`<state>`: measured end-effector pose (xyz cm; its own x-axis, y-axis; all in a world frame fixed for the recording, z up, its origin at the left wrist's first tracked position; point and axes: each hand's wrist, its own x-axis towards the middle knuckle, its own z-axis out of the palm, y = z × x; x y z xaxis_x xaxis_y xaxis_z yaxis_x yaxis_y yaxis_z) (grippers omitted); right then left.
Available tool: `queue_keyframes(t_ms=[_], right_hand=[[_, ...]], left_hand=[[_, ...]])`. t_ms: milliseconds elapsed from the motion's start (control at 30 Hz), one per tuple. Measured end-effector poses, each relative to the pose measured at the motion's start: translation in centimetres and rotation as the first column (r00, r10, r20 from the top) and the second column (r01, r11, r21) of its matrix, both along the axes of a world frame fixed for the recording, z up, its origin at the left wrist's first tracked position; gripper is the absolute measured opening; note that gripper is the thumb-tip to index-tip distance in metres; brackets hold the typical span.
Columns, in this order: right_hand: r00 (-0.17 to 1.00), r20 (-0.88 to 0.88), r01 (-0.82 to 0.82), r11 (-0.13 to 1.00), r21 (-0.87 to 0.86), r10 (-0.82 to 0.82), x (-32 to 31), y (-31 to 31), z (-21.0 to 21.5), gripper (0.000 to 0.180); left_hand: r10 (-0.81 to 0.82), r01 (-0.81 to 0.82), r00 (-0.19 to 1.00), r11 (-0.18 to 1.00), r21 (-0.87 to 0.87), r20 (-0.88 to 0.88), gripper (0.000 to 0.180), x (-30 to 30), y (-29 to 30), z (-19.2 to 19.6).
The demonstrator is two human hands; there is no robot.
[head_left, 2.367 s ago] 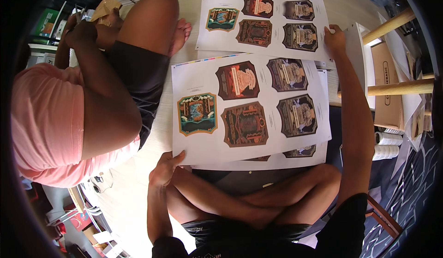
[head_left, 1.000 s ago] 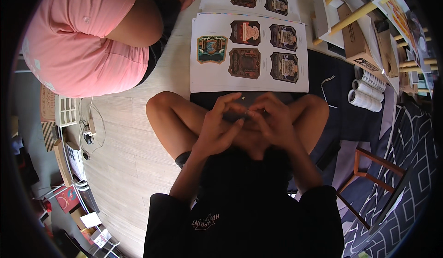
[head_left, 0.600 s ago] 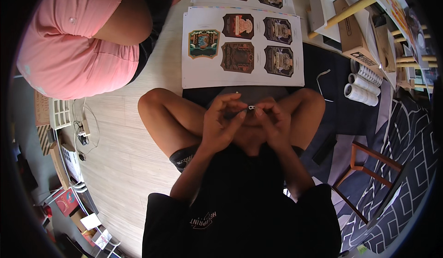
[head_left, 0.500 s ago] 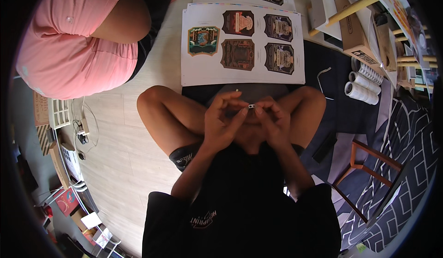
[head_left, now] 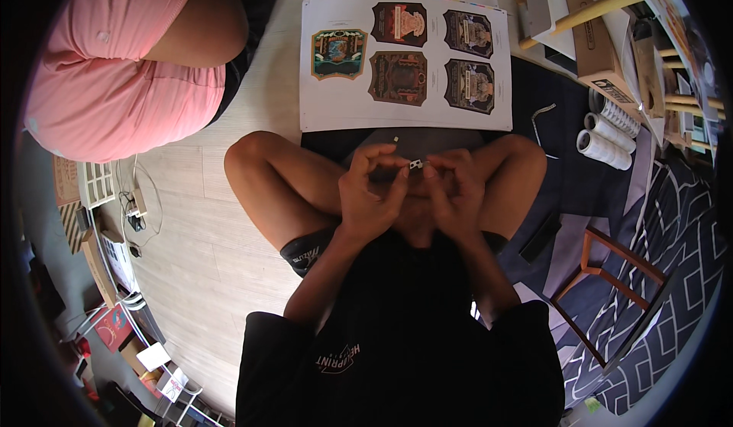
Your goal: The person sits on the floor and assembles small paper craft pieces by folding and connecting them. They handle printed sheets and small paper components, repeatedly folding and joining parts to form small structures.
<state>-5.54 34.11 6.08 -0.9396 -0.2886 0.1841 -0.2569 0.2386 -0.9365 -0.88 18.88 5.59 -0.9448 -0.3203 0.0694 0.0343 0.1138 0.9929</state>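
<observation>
Above my crossed legs, both hands meet over a small white piece (head_left: 416, 164) with dark holes or gaps in it. It is too small for its kind to be told. My left hand (head_left: 372, 194) pinches its left end between thumb and index finger. My right hand (head_left: 457, 194) is closed in a pinch at the other end, its fingertips at the piece. Just beyond my left fingers a tiny pale bit (head_left: 395, 139) shows against the dark grey surface.
Ahead lies a white printed sheet (head_left: 343, 110) with several coloured label designs, another sheet beyond it. A person in a pink shirt (head_left: 130, 106) sits at the far left. White rolls (head_left: 605, 148), a shelf box (head_left: 599, 53) and a brown wooden frame (head_left: 622, 255) are at the right.
The white piece has turned to a slant between my fingers, and more of it shows. My right fingertips have shifted slightly outward. The whole view has shifted a little.
</observation>
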Motion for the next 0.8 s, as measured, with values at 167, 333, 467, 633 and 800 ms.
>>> queue_keyframes(t_ms=[167,333,467,633,800], right_hand=[[0.983,0.006,-0.184,0.983,0.018,0.184,-1.8,1.0,0.4,0.015],[0.969,0.018,-0.247,0.967,0.064,0.247,-2.9,1.2,0.5,0.011],[0.955,0.088,-0.289,0.956,0.054,0.284,-2.8,0.8,-0.2,0.009],[0.961,0.145,-0.231,0.972,-0.045,0.235,-3.2,-2.5,-1.9,0.007],[0.950,0.067,-0.305,0.952,0.011,0.304,-4.2,-10.9,-7.8,0.006]], left_hand=[[-0.056,0.054,0.998,0.994,-0.098,-0.017,0.041,-0.2,-0.4,0.3],[-0.093,0.087,0.995,0.984,-0.157,-0.029,0.041,-0.5,-0.5,0.1],[-0.082,0.078,0.996,0.976,-0.201,-0.015,0.037,-0.5,-1.0,-0.4],[0.071,-0.079,0.997,0.914,-0.397,-0.033,0.036,-0.2,-3.9,-0.3],[0.267,-0.085,0.958,0.613,-0.785,0.104,0.026,0.7,-14.2,-2.9]])
